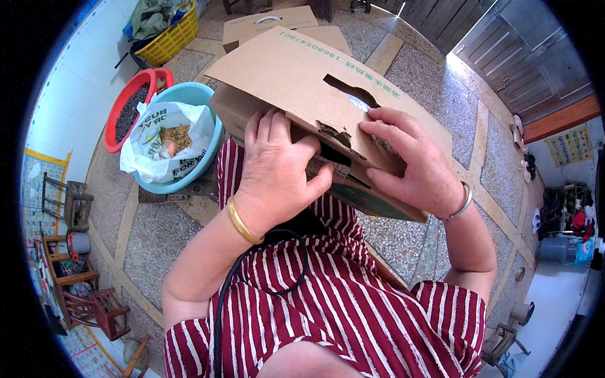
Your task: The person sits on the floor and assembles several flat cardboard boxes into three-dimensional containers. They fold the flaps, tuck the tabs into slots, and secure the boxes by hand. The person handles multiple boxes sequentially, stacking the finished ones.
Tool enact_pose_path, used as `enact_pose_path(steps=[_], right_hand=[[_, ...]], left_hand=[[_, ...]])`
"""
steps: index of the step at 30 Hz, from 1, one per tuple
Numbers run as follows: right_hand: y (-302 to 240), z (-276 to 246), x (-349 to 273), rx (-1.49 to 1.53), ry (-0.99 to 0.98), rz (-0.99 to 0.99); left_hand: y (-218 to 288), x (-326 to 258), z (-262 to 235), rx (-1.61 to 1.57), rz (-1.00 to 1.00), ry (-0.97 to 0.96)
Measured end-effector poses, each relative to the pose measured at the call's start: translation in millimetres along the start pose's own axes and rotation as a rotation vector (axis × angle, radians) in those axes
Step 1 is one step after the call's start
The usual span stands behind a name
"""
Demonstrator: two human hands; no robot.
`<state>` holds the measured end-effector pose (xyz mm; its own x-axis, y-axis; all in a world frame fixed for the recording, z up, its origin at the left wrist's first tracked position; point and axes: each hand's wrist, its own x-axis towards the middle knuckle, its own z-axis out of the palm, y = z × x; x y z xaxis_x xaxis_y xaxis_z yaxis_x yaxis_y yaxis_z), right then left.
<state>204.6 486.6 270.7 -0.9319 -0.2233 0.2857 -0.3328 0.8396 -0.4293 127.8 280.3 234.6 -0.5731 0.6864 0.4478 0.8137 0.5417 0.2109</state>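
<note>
A brown cardboard carton [287, 69] with green print stands in front of me above my lap. One oblong handle slot is cut in its large upper flap, and the flap's near edge is torn and ragged. My left hand [277, 164] grips the near edge, with its fingers curled over the cardboard and partly hidden by it. My right hand [419, 164] pinches the flap's edge to the right, fingers on top and thumb below. Between the two hands a dark gap shows into the carton; its contents cannot be made out.
At left a light blue basin [203, 94] holds a white plastic bag [135, 148] with brown bits inside. A red basin [113, 138] of dark material and a yellow basket [170, 41] stand behind it. Another carton [246, 28] lies beyond mine. Wooden stools [110, 315] line the left wall.
</note>
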Motion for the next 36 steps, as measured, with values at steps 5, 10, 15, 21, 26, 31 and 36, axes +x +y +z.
enact_pose_path(steps=[5, 10, 15, 21, 26, 31, 36], right_hand=[[-0.1, 2.0, 0.5, -0.019, -0.018, -0.015], [-1.9, 3.9, 1.2, -0.046, 0.005, -0.031], [-0.3, 4.9, -0.1, -0.015, 0.008, -0.006], [0.0, 0.9, -1.2, -0.010, -0.011, 0.007], [3.6, -0.3, -0.3, 0.096, -0.071, 0.002], [-2.1, 5.7, 2.0, 0.059, -0.019, -0.008], [-7.5, 12.0, 3.6, 0.007, 0.005, -0.029]], left_hand=[[-8.7, -1.5, 9.6, -0.109, -0.043, 0.037], [-10.5, 2.7, 11.7, -0.149, -0.036, 0.057], [-8.4, 4.4, 4.3, -0.070, 0.035, 0.033], [-13.8, 1.0, 1.4, -0.213, 0.060, -0.017], [-36.6, -15.7, -1.5, -0.325, 0.189, -0.015], [-49.7, -20.1, 14.0, -0.414, 0.203, 0.091], [-52.2, -24.1, 15.2, -0.411, 0.230, 0.151]])
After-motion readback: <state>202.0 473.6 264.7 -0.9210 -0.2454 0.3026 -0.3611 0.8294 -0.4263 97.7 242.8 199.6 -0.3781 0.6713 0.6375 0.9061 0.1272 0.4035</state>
